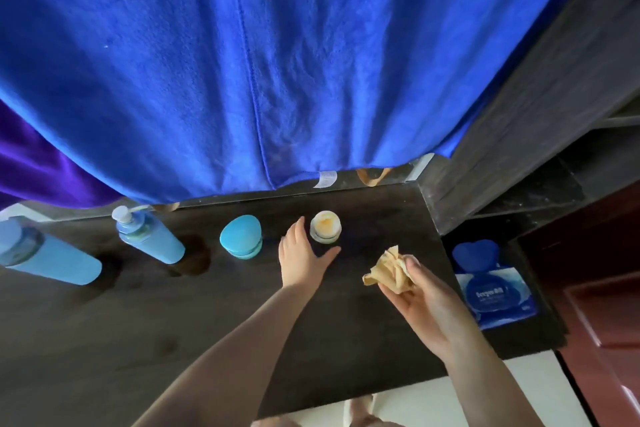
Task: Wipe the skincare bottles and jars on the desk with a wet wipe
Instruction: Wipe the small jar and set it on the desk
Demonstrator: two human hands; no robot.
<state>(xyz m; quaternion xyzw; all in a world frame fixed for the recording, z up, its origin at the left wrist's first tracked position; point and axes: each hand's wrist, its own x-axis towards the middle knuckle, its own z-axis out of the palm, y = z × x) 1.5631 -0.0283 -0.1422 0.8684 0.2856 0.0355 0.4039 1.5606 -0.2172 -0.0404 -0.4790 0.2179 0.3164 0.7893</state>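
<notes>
On the dark wooden desk (194,315) stand a row of skincare items: a light-blue bottle (48,256) at the far left, a light-blue pump bottle (149,236), a turquoise jar (241,236), and a small white jar with a yellowish top (325,226). My left hand (301,256) is open, fingers spread, just left of and below the white jar, apart from it. My right hand (422,295) holds a crumpled, yellowish-looking wet wipe (389,270) above the desk, to the right of the white jar.
A large blue towel (277,62) hangs behind the desk, with purple cloth (31,166) at the left. A blue pack of wet wipes (491,291) lies on a lower shelf at the right. A dark wooden wall panel (536,97) rises at the right.
</notes>
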